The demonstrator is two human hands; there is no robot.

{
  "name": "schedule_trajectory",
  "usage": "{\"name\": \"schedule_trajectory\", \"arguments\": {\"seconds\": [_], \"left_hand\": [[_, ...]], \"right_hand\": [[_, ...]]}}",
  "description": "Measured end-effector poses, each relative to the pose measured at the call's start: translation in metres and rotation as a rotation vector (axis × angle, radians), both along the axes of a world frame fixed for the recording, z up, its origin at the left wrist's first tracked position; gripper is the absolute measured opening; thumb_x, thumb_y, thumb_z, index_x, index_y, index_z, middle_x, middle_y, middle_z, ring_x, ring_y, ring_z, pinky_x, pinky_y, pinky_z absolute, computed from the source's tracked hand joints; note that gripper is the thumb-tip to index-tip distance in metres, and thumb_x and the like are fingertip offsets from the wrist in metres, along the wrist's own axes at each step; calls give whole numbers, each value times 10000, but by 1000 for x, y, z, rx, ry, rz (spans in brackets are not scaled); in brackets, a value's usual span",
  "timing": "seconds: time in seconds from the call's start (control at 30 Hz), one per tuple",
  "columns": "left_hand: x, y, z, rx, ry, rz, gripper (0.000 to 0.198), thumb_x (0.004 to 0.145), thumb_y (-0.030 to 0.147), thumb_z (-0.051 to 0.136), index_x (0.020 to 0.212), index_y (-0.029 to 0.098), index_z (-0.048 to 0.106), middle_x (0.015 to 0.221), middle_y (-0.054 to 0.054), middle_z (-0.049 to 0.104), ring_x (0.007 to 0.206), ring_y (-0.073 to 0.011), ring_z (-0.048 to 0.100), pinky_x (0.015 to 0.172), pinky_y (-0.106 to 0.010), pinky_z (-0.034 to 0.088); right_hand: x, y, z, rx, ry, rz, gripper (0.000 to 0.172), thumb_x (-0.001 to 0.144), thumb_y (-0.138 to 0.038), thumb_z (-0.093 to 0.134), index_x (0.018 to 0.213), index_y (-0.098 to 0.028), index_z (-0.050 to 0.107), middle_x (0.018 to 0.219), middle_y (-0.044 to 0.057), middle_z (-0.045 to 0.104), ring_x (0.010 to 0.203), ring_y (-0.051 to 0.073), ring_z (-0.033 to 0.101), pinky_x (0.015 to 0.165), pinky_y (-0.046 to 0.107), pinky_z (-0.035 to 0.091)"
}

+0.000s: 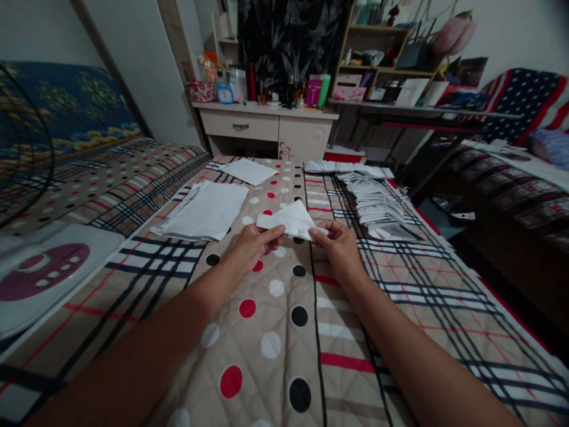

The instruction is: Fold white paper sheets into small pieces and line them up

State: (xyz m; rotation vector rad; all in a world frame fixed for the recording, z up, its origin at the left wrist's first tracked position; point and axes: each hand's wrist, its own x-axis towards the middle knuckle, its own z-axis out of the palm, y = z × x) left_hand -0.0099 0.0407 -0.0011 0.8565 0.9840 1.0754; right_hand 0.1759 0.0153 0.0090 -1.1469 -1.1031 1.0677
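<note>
Left grip and right grip pinch white paper.

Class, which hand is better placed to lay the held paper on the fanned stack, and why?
Probably the right hand: like the left hand, it holds the held paper, but is nearer the fanned stack.

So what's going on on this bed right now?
A person is holding a white sheet above the patterned quilt, the left hand with its grip at one end and the right hand at the other, near a small printed mark. The sheet looks folded. A flat white stack lies to the left, with another white piece beyond it. To the right is a long, fanned-out white pile.
</note>
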Motion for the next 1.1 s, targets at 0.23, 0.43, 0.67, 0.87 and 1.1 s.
{"name": "schedule_trajectory", "arguments": {"seconds": [0.23,0.43,0.67,0.87,1.1], "left_hand": [[9,-7,2,-81,-80,9,201,716,259,797,742,81,709,709,-82,730,545,-72,610,538,-172,478],[8,-7,1,-104,-73,30,169,774,240,752,794,82,694,768,-108,749,636,-129,692,603,-213,541],[8,-8,3,-120,-63,31,138,790,207,733,795,85,668,738,-113,750,648,-151,716,673,-241,577],[10,-8,5,-134,-64,48,117,800,180,720,799,78,664,718,-113,745,647,-158,724,666,-235,587],[10,-8,4,-108,-28,26,136,814,192,713,802,63,671,727,-132,747,651,-171,727,688,-258,598]], "right_hand": [[-6,-1,-4,-61,165,-18,365,690,-525,737,757,-205,575,611,-45,541,506,103,463,488,240,367],[-5,1,-10,-96,220,-105,356,622,-467,784,718,-211,557,587,-64,512,476,89,427,460,233,352],[-1,1,-8,-147,152,-4,312,611,-428,778,703,-192,596,665,-35,585,525,99,494,498,236,394],[-2,-2,-9,-76,97,-54,283,638,-402,762,761,-205,600,782,-10,637,607,120,537,541,244,430],[-2,-3,-7,-74,43,-38,257,660,-407,737,788,-203,647,815,5,664,603,118,521,520,235,403]]}}
